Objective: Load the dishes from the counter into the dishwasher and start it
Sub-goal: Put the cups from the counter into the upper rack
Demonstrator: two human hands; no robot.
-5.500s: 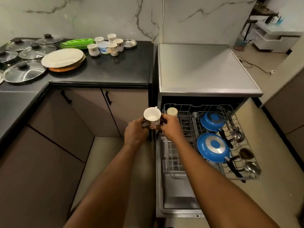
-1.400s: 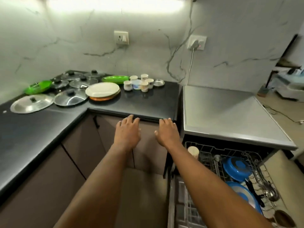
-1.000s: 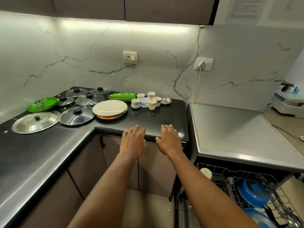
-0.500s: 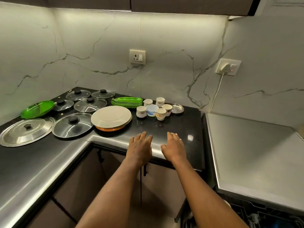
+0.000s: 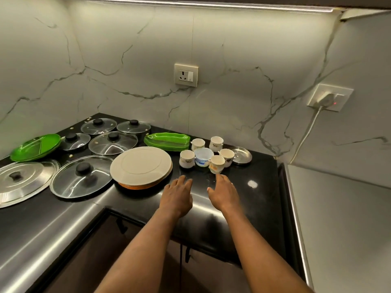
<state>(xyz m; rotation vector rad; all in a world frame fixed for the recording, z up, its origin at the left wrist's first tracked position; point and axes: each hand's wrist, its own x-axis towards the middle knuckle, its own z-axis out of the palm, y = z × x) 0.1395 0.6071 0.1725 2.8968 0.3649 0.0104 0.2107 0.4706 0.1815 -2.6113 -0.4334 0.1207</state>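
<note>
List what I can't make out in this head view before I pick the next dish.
Head view only:
Dishwasher: only its top shows; racks fall outside the frame.
Orange plate: mostly covered by the white plate; stack count unclear.
Steel lid: cut by the left edge.
Cups: prints too small to read.

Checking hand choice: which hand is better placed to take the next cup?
Probably the right. The right hand, open, has fingertips just short of the frontmost cup; the left hand, also open, sits slightly farther from its nearest cup.
</note>
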